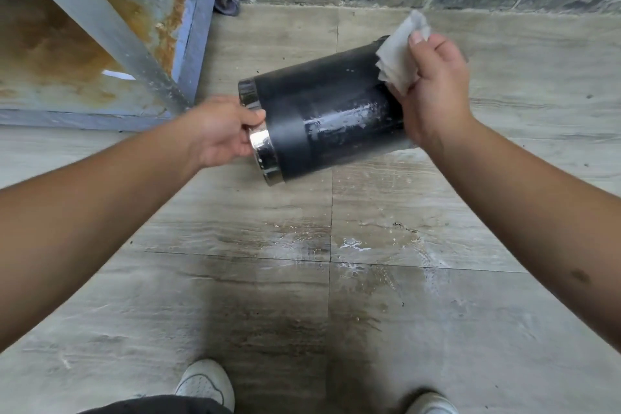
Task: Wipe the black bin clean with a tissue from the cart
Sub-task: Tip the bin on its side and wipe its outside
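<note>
Black bin (322, 118) between both hands

Soft daylight – glare on wet bin (336, 114) – edges bowed.

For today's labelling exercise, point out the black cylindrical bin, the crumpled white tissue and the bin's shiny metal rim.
black cylindrical bin (329, 118): head view, on its wet side wall.
crumpled white tissue (398, 54): head view, on its folded middle.
shiny metal rim (263, 151): head view, on the band below the left hand's thumb.
</note>
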{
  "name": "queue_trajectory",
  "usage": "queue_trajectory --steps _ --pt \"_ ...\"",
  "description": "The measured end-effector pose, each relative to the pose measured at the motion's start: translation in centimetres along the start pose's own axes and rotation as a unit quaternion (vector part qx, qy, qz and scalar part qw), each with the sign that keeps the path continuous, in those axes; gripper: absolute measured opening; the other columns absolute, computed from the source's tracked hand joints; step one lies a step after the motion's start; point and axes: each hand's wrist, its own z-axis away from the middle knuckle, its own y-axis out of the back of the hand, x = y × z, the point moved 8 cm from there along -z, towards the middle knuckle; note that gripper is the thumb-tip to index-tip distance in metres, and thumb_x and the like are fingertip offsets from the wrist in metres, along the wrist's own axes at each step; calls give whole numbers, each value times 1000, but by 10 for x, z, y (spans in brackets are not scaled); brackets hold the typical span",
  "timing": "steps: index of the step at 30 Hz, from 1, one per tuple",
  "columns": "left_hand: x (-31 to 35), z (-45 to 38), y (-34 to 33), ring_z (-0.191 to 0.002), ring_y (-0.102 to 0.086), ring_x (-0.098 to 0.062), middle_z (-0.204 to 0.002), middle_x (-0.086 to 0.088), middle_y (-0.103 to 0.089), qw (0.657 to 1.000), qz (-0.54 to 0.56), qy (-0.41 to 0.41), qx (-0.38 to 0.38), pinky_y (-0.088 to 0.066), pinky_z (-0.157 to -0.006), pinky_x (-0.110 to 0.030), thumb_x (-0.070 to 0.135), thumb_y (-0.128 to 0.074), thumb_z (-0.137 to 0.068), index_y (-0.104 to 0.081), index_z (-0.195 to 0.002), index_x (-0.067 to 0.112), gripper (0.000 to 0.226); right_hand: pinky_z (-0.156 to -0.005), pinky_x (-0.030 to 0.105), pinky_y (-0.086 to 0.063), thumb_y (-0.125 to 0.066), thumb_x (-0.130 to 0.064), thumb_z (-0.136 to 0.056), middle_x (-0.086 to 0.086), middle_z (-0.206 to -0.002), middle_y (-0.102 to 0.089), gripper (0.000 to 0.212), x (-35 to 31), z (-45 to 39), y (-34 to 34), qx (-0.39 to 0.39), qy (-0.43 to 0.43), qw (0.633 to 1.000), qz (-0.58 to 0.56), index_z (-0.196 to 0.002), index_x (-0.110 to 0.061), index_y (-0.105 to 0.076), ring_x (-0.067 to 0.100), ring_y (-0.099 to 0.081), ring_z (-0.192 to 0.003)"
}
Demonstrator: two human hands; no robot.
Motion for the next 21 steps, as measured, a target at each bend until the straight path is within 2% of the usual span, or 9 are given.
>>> queue_trajectory --steps 4,5,7,10,11,13,15,17,21 --pt "20 0 30 -55 -67 -7 -60 3 -66 998 24 58 -10 -58 -52 -32 2 -42 -98 -58 -87 10 22 -70 36 -57 -56 -10 -93 8 -104 -65 14 -15 -9 2 -22 51 986 157 -105 -18 -58 18 -66 -86" --pt "22 -1 37 -50 -63 -5 -56 4 -63 997 26 68 -4 -58 -51 -32 3 -41 -99 -57 -86 11 21 -74 39 -55 -56 -10 -91 6 -99 -64 14 -21 -7 -6 -46 113 960 251 -100 -20 -59 16 -63 -85" --pt "25 -5 47 -48 -57 -2 -62 5 -58 997 35 69 28 -57 -52 -26 4 -44 -98 -54 -87 12 17 -72 26 -48 -55 -13 -88 -1 -87 -64 12 -26 2 -34 -103 239 872 414 -94 -21 -62 10 -57 -77" --pt "49 -7 57 -61 -61 -13 -88 -8 -58 984 -91 -14 153 -54 -56 -28 9 -55 -95 -52 -109 10 15 -58 21 -37 -53 -11 -88 -1 -79 -68 17 -17 8 -63 -135 317 795 500 -98 -13 -67 13 -56 -65" --pt "63 -5 59 -79 -64 -23 -106 -15 -58 950 -213 -73 215 -55 -69 -35 16 -58 -93 -50 -120 10 29 -57 25 -37 -53 -11 -88 1 -78 -69 18 -16 5 -66 -124 320 786 513 -99 -12 -67 15 -56 -65" --pt "88 12 30 -119 -50 -35 -135 -18 -47 823 -440 -233 272 -42 -100 -44 35 -54 -91 -45 -135 10 51 -58 31 -39 -52 -13 -90 4 -80 -69 19 -13 -3 -70 -108 308 779 535 -103 -12 -67 20 -57 -66" --pt "78 25 -17 -125 -45 -35 -133 -14 -48 735 -563 -317 206 -34 -105 -52 50 -38 -92 -45 -131 11 56 -59 31 -39 -51 -12 -90 4 -81 -69 21 -12 -9 -75 -109 298 781 537 -104 -11 -66 22 -58 -69" --pt "58 27 -36 -129 -43 -29 -138 -9 -47 658 -653 -316 200 -29 -106 -56 55 -29 -93 -40 -137 12 62 -57 29 -34 -49 -12 -89 2 -82 -68 23 -22 -16 -78 -99 309 786 527 -104 -11 -66 19 -56 -68" --pt "49 27 -34 -135 -38 -24 -148 -7 -43 612 -684 -328 223 -30 -108 -54 55 -28 -94 -35 -144 10 68 -60 37 -42 -45 -10 -91 15 -90 -68 23 -31 -44 -85 -89 313 694 642 -107 -10 -61 32 -59 -78"
